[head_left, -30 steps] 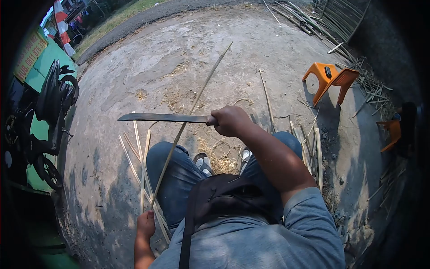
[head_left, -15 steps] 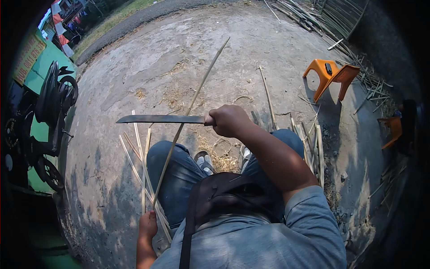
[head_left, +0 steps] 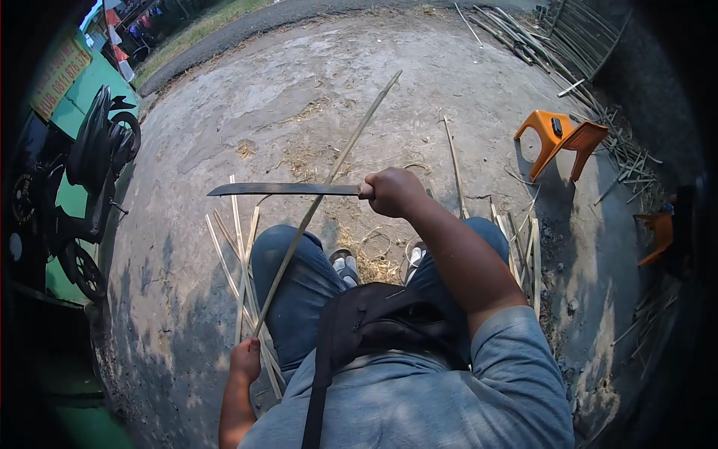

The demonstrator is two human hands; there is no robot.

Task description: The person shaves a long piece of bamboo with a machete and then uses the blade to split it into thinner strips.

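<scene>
My right fingers (head_left: pixel 380 184) are curled tightly around the handle (head_left: pixel 365 191) of a machete (head_left: pixel 277 189), just off the centre of the view towards one o'clock; its blade points to nine o'clock. My left fingers (head_left: pixel 253 349), at seven o'clock, grip the lower end of a long, thin stick (head_left: pixel 348 152) that slants away towards one o'clock. The blade crosses over the stick; whether the two touch, I cannot tell. Pale strips (head_left: pixel 243 280) fan out beside my left leg (head_left: pixel 308 263) at eight o'clock, and more strips (head_left: pixel 535 262) sit beside my right leg (head_left: pixel 486 236) at three. A black bag (head_left: pixel 389 322) rests on my lap at six. Farther out on the concrete ground (head_left: pixel 217 142), an orange chair (head_left: pixel 583 138) stands at two o'clock, bearing a small black object (head_left: pixel 556 126). A dark motorcycle (head_left: pixel 91 150) stands at nine.
</scene>
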